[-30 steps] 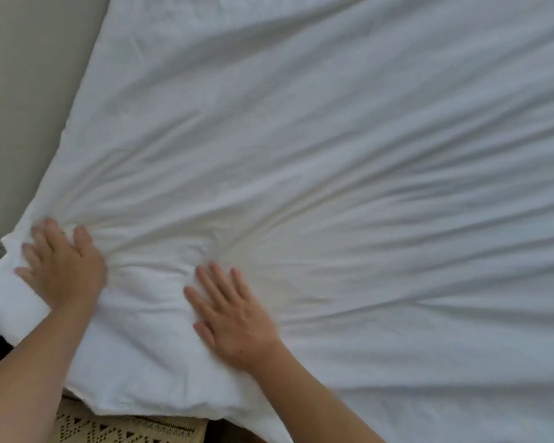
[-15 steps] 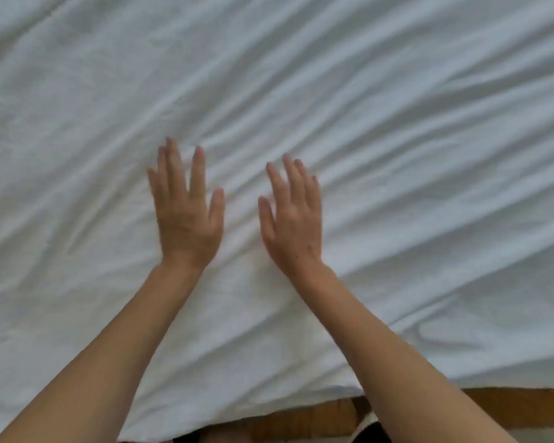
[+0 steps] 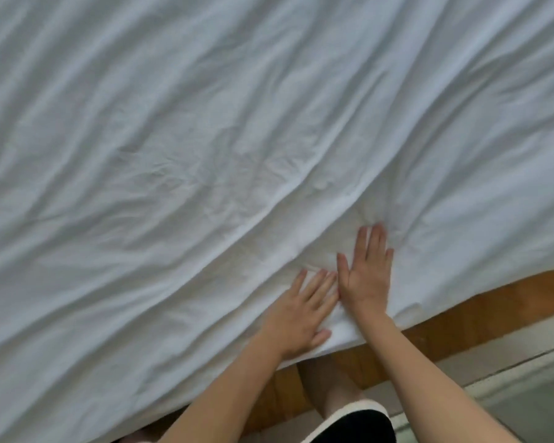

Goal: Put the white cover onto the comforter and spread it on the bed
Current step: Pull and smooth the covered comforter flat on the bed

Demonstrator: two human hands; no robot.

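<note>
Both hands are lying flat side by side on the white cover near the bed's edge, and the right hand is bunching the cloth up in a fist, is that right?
Not quite. The head view shows the right hand with fingers straight, pressing flat on the white cover, not bunching it in a fist. The left hand lies flat beside it, near the bed's edge.

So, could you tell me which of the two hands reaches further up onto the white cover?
The right hand: its fingers point straight up the white cover, past the left hand, which lies angled nearer the edge.
</note>
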